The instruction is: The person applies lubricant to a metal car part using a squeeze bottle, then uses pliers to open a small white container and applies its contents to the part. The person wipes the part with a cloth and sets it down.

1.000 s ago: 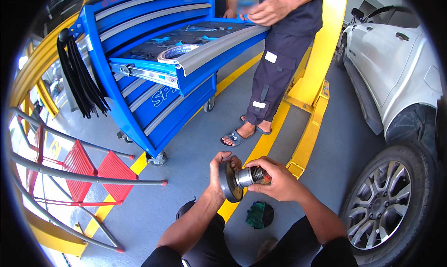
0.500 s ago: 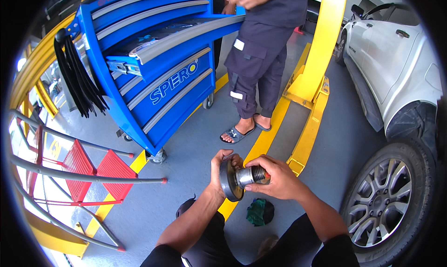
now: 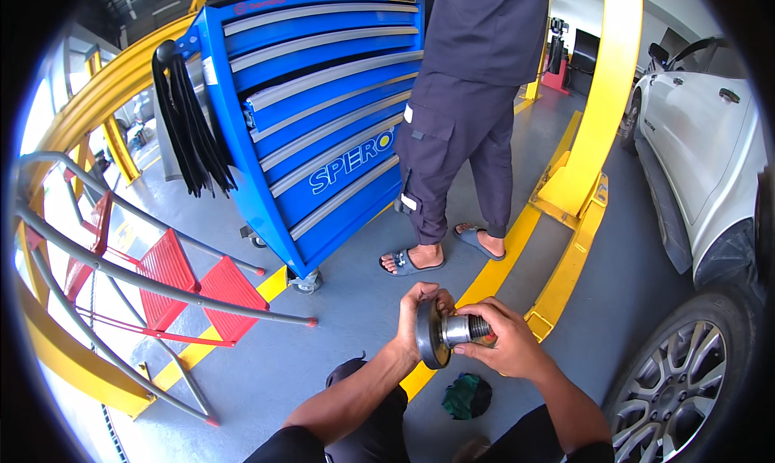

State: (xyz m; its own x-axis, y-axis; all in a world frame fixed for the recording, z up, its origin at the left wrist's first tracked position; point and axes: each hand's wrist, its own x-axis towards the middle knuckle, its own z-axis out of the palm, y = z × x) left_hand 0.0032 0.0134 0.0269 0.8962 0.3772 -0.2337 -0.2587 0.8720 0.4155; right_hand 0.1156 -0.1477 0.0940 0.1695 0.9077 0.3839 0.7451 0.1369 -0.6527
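Observation:
In front of me my two hands hold a round lift pad (image 3: 429,335), a dark thick disc with a bright steel collar and a threaded stem, tilted on its side. My left hand (image 3: 412,314) is closed round the disc's rim, fingers curling over its far side. My right hand (image 3: 502,334) grips the threaded end, thumb below and fingers over the top. A reddish spot shows at the stem's end. Below my hands, a crumpled green and black cloth (image 3: 466,396) lies on the floor.
A blue tool cabinet (image 3: 323,132) on casters stands ahead. Beside it is a person (image 3: 468,132) in dark clothes and slides. A yellow lift post (image 3: 605,100) with its arm (image 3: 569,269) rises right of them. A white vehicle (image 3: 694,132) stands right, a red step ladder (image 3: 169,261) left.
The cabinet's pulled-out drawer has gone nearly all the way in. The person stands turned more toward the cabinet. My view has shifted; both hands keep their hold on the lift pad.

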